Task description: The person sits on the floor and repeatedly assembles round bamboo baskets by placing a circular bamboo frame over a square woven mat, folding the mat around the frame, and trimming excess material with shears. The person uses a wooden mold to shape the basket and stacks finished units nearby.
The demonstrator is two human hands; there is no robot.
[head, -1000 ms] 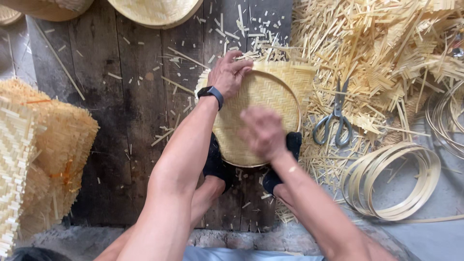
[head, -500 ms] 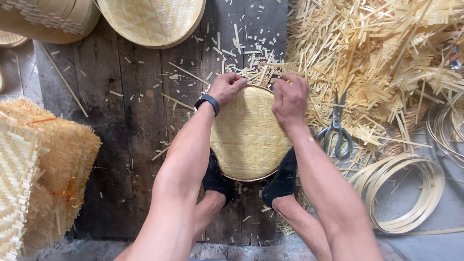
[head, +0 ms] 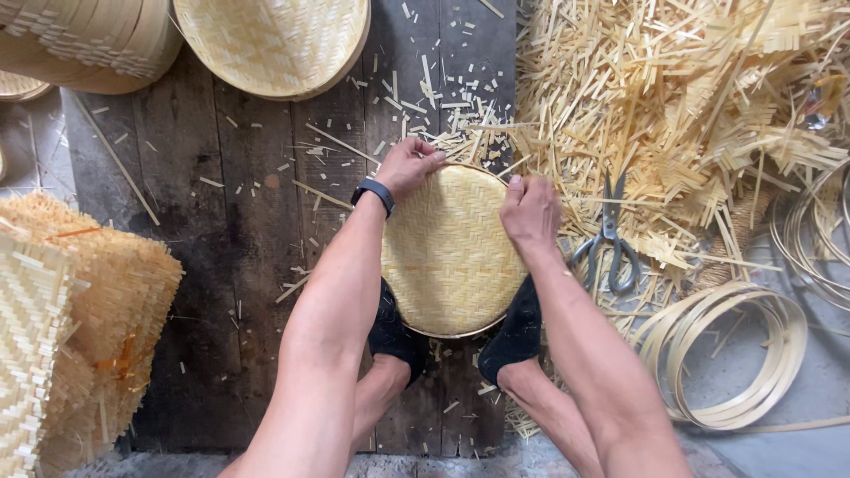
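**A:** What's hidden or hard to read here?

**B:** The round woven tray (head: 450,252) covers the toes of both black shoes (head: 515,336); only their heels show below its near rim. The fingertips of both hands curl over the tray's far edge, so I can't see how they grip underneath. The stacked woven baskets (head: 97,40) and the finished tray (head: 274,44) at the top are cut off by the frame, as is the pile of woven mats (head: 62,319) on the left.

**B:** The scissors (head: 609,239) lie half buried in the bamboo offcuts (head: 691,115).

**A:** And the hands?

**B:** The left hand (head: 409,166), with a dark watch (head: 375,193) at the wrist, has its fingers folded onto the tray's far-left rim. The right hand (head: 529,212) is closed around the far-right rim, knuckles up. Both are clamped on the tray.

**A:** Where does the tray sit?

**B:** On the dark wooden boards (head: 221,265), propped against the feet, between the forearms. Coiled bamboo hoops (head: 744,372) lie well to the right.
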